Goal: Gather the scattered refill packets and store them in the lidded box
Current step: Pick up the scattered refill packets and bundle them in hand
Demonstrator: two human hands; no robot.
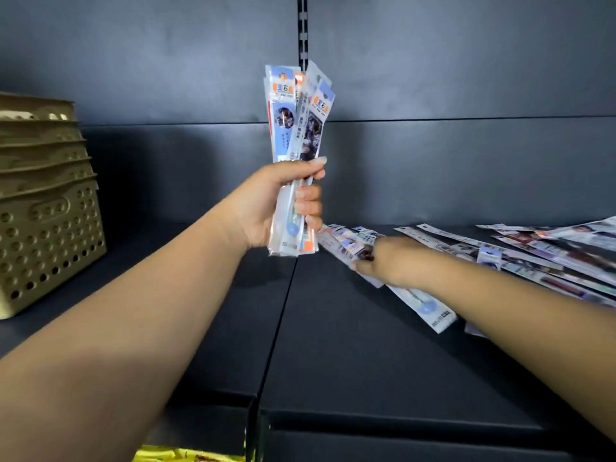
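My left hand [283, 205] holds a bundle of refill packets [296, 128] upright above the dark shelf, fingers closed around its lower half. The packets are long, clear and blue-white with orange marks. My right hand [383, 258] reaches across to a packet [346, 245] lying flat on the shelf, with fingers pressed on it; the hand is blurred, so its grip is unclear. More scattered packets [533, 258] lie fanned out to the right, partly under my right forearm. No lidded box is in view.
A stack of tan perforated baskets [43, 208] stands at the left end of the dark shelf [333, 345]. A slotted upright [302, 28] runs up the back panel. Something yellow [186, 454] shows below the shelf's front edge.
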